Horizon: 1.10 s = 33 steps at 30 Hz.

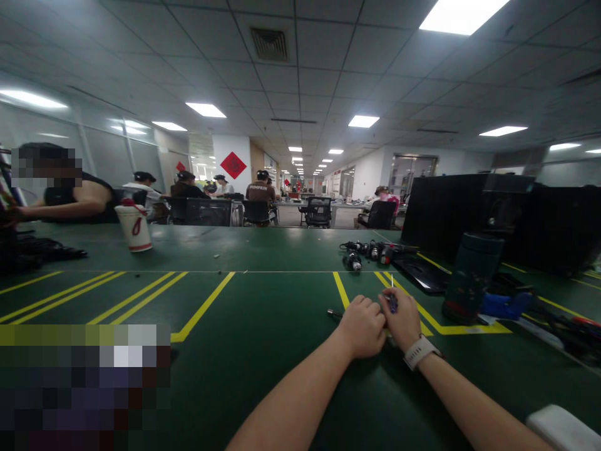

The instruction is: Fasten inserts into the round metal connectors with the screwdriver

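Over the green tabletop (pixel 282 351), my two hands are close together, touching or nearly so. My left hand (pixel 362 327) is closed, knuckles up, around a thin dark rod (pixel 334 313) whose end sticks out to the left; the rest of it is hidden by the fingers. In my right hand (pixel 402 318), with a pale watch band on its wrist, is a small screwdriver (pixel 393 302). Its dark bluish handle is pinched between the fingers and its thin metal shaft points up. What lies between the two hands is hidden.
Cables with round metal connectors (pixel 355 260) lie ahead, beside a flat black device (pixel 417 275). On the right stand a dark tumbler (pixel 472 279) and large black boxes (pixel 446 210). A paper cup (pixel 134 227) stands far left, near a seated person (pixel 77 194). A white object (pixel 563 429) sits lower right.
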### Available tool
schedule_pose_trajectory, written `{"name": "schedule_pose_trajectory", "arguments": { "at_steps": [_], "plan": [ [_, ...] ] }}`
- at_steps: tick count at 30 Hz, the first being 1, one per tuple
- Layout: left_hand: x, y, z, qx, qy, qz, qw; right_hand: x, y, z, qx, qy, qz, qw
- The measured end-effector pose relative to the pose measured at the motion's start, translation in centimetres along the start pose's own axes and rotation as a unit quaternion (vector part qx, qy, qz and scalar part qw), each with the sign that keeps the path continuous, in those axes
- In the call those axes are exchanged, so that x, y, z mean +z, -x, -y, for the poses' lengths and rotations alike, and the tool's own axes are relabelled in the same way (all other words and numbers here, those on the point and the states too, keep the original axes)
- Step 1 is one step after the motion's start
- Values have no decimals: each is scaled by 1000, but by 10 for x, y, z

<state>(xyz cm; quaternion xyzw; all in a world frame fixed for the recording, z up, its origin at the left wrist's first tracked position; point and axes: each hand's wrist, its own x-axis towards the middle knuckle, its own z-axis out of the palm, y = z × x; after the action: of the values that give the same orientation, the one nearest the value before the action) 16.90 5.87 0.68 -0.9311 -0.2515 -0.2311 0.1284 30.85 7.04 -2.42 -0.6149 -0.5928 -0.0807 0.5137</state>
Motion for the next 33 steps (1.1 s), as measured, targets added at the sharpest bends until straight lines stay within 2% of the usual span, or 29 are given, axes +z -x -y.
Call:
{"name": "schedule_pose_trajectory", "arguments": {
  "at_steps": [3,6,10,12,14,16,18,21,24,28,33],
  "plan": [
    [-10,11,-6,-50,24,-47,997,-5,1,13,11,-51,-11,999],
    [-22,33,-15,-111,63,-87,988,-7,7,36,26,-112,-5,993],
    [-44,77,-29,-189,126,-127,966,-12,30,82,41,-208,63,975],
    [-55,103,-32,-287,228,-155,917,-18,47,107,51,-254,107,960],
    [-66,128,-34,-361,292,-151,873,-25,67,130,57,-291,155,942],
    [-77,151,-35,-391,347,-123,843,-33,87,147,64,-324,209,920],
    [-86,170,-36,-396,389,-86,828,-38,105,158,91,-379,280,877],
    [-95,188,-38,-348,424,-81,832,-39,126,162,118,-407,349,836],
    [-98,195,-40,-317,422,-82,846,-35,139,163,121,-421,361,823],
    [-98,193,-40,-331,395,-68,855,-35,144,165,123,-452,355,809],
    [-100,191,-41,-336,316,-66,885,-42,139,166,106,-461,411,779]
  ]
}}
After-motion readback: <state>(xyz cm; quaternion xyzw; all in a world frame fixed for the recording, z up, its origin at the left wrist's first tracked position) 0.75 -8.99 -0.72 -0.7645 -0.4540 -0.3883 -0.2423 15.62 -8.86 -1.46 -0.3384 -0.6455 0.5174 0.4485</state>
